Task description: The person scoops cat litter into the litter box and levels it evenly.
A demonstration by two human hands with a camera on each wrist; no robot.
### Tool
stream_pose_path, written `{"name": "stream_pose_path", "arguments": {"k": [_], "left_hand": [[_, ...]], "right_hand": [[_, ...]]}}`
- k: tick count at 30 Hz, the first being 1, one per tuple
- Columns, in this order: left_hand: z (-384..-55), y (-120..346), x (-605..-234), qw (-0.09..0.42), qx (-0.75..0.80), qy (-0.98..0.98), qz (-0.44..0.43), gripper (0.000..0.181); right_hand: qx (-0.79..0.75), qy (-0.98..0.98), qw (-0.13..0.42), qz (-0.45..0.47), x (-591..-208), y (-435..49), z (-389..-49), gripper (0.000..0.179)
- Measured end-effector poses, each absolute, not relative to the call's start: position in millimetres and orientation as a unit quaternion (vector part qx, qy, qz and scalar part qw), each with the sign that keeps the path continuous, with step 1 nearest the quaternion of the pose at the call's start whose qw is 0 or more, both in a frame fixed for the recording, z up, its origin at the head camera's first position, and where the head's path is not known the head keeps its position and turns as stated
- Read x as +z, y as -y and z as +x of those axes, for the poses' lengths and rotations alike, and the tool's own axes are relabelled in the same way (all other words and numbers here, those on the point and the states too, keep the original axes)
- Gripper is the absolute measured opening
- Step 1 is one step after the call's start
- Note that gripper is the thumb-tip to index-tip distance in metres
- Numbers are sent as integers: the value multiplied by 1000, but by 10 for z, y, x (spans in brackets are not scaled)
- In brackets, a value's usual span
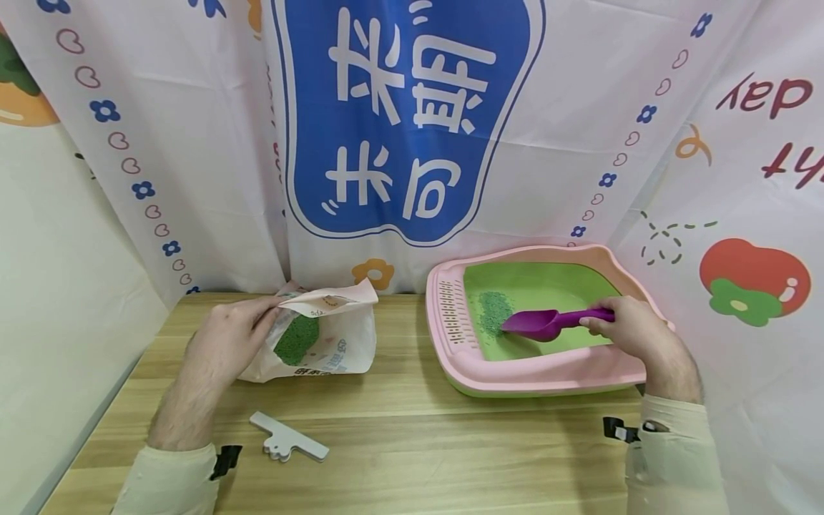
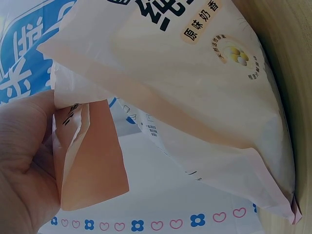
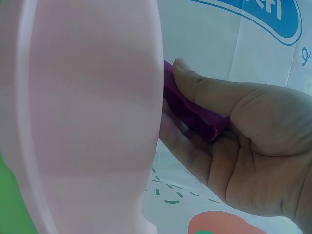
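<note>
My left hand (image 1: 222,343) pinches the top edge of a pale printed bag (image 1: 352,340), whose mouth gapes to show green granules (image 1: 300,339) inside. In the left wrist view the thumb side of this hand (image 2: 24,156) grips the folded bag top (image 2: 92,156). To the right, a purple scoop (image 1: 541,324) is held by its handle in my right hand (image 1: 634,330). Its tip touches a small patch of green granules (image 1: 494,309) on the green floor of a pink-rimmed litter tray (image 1: 547,375). In the right wrist view, the rim hides most of the scoop.
A grey-white bulldog clip (image 1: 290,436) lies on the wooden table (image 1: 412,458) in front of the bag. Printed cloth (image 1: 579,79) hangs behind the table and along its right side. Slotted grating (image 1: 450,311) forms the tray's left end.
</note>
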State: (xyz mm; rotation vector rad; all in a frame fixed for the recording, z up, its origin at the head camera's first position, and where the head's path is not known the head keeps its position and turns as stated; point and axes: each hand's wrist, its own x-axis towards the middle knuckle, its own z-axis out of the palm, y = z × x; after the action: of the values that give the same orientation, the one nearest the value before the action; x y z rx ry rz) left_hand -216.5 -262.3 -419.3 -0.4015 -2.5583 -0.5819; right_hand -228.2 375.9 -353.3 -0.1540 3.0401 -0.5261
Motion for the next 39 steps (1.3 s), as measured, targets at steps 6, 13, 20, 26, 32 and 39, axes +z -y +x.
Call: {"name": "stream_pose_path", "arguments": {"k": [6,13,20,26,32,39], "left_hand": [[-2165,2628,-4195,249,-208,934,-150,25],[-2168,2627,-4198,252,-208,933,-151,26],[-2165,2626,-4196,250,-208,933,-151,25],[-2165,2627,-4195,249,-209,934,-151,25],[-2167,2624,-4193,249,-210,933,-150,25],[-2162,2627,-4189,244,-213,935,-145,25]], "right_hand": [[-171,-984,15,-56,-3543,-3736,-2275,25],[-181,-981,-5,-66,-3527,-3662,-2275,27],[-188,-979,-27,-73,-3471,-3566,-2257,26],[-196,-976,-38,-82,-3417,-3482,-2221,24],[-203,-973,-50,-96,-3378,-3375,-2188,23],[-206,-970,-66,-107,-3362,-3254,-2165,25]]}}
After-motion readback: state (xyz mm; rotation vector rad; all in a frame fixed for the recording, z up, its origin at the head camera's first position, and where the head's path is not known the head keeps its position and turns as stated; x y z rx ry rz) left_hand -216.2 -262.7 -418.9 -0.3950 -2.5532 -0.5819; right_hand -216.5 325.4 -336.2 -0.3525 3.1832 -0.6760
